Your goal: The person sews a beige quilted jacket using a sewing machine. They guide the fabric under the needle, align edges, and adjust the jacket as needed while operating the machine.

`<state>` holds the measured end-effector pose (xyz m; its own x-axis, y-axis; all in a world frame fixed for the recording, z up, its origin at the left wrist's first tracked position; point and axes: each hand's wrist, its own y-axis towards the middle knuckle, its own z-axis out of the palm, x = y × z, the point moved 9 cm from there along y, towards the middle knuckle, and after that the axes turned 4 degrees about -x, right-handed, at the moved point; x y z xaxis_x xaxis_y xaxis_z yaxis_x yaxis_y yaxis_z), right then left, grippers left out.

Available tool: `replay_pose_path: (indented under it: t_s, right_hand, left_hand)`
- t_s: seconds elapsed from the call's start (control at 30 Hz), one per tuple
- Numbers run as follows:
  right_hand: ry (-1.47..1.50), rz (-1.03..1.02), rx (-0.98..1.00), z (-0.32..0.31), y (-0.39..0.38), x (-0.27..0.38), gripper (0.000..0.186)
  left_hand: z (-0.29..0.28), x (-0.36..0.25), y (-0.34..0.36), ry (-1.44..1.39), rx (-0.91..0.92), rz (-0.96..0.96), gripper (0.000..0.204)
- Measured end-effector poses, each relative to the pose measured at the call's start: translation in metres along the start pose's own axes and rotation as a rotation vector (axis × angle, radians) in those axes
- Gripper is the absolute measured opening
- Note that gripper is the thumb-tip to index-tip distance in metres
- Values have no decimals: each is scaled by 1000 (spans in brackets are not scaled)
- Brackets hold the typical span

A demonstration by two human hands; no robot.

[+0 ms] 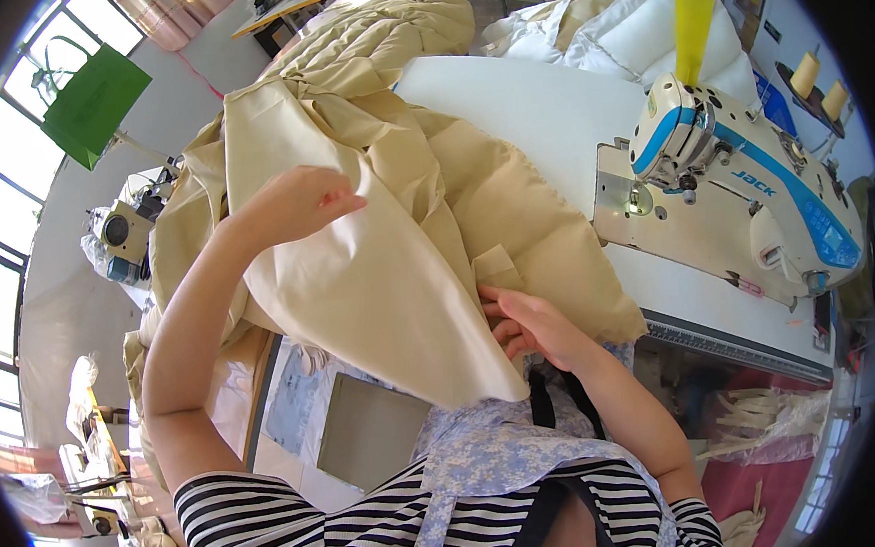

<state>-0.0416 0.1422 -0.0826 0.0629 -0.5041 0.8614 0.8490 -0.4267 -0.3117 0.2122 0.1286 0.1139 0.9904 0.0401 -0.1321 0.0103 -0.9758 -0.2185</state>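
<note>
A large beige padded garment [545, 237] is spread over the table's left part, with a smooth, pale beige cloth panel [359, 298] across it that hangs to a point near my lap. Above this panel, my left hand [303, 203] is closed, fingers curled in; whether anything is in them is hidden. My right hand [539, 329] lies at the panel's right edge, fingers apart and bent, its fingertips against the cloth. Just above it, a small beige flap [497, 267] sticks up from the garment.
On the right of the white table [506, 89] stands a white and blue sewing machine [753, 189] with a yellow strip [691, 32] on top. White padded garments [633, 36] lie behind. A green bag [96, 102] hangs at left, near another machine [119, 233]. Thread cones [806, 75] stand far right.
</note>
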Motion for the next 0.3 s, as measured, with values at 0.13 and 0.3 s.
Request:
replay_pose_path:
  t_s: [0.13,0.3]
  right_hand:
    - [-122,-182,-221,20,23,26,43]
    - [127,-580,-306,2,-11,99,19]
  left_hand:
    - [-17,-69,-11,148,-572,549,29]
    - [21,-56,-6,236,-109,465,33]
